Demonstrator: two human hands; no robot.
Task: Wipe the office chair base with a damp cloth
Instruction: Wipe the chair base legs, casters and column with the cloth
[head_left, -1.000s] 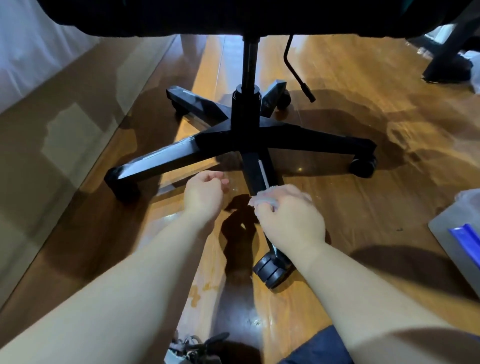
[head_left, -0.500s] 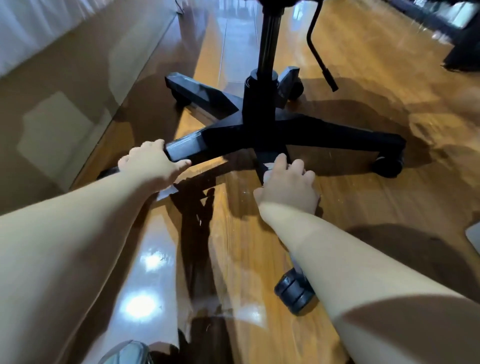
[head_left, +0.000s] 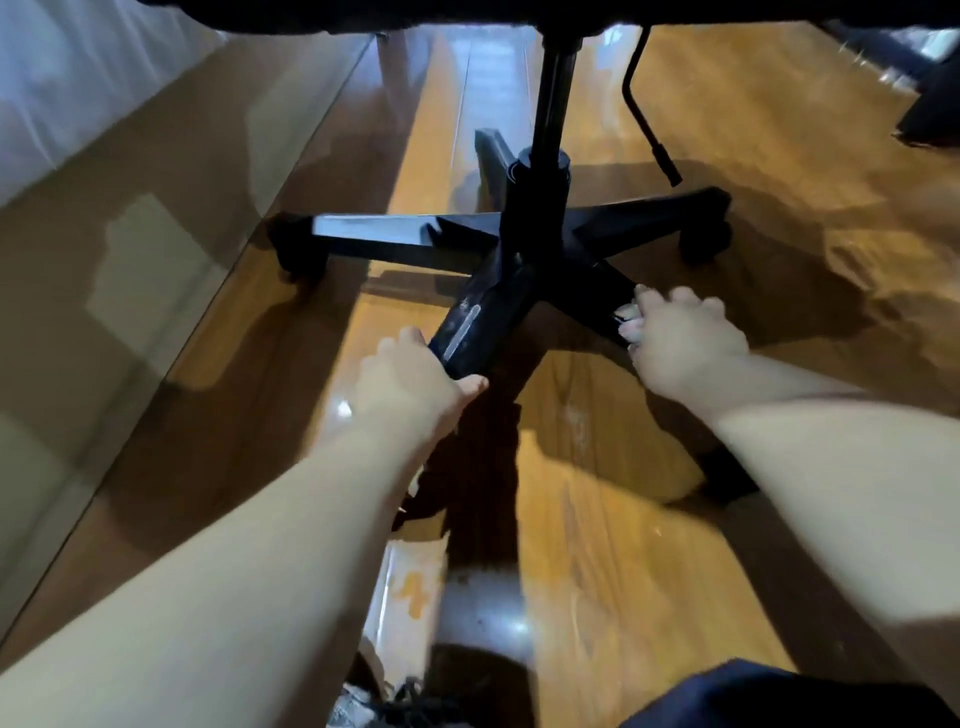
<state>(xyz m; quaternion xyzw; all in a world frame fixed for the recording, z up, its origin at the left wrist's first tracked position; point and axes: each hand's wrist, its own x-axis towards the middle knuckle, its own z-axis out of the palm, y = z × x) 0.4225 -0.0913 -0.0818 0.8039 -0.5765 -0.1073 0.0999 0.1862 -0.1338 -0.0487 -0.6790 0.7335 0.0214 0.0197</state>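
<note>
The left hand (head_left: 410, 379) grips the near end of one leg of the black plastic five-legged office chair base (head_left: 540, 260), with its fingers over the leg's outer side and its thumb curled round the inner edge. Across from it, the right hand (head_left: 680, 343) is clamped on a crumpled white cloth (head_left: 627, 318), fingers curled over it and pressing it against the neighbouring leg. Only a pale fold shows at the thumb side; blur hides the rest. Ahead of both hands and between them, the legs meet at the hub, from which a black metal column (head_left: 557, 104) rises to the seat's underside. Beyond the right hand a black bent lever (head_left: 647, 119) hangs down. Behind the right wrist, beside the forearm, sits a dark caster (head_left: 727, 480). Everything stands on a glossy brown wooden floor (head_left: 597, 545).
</note>
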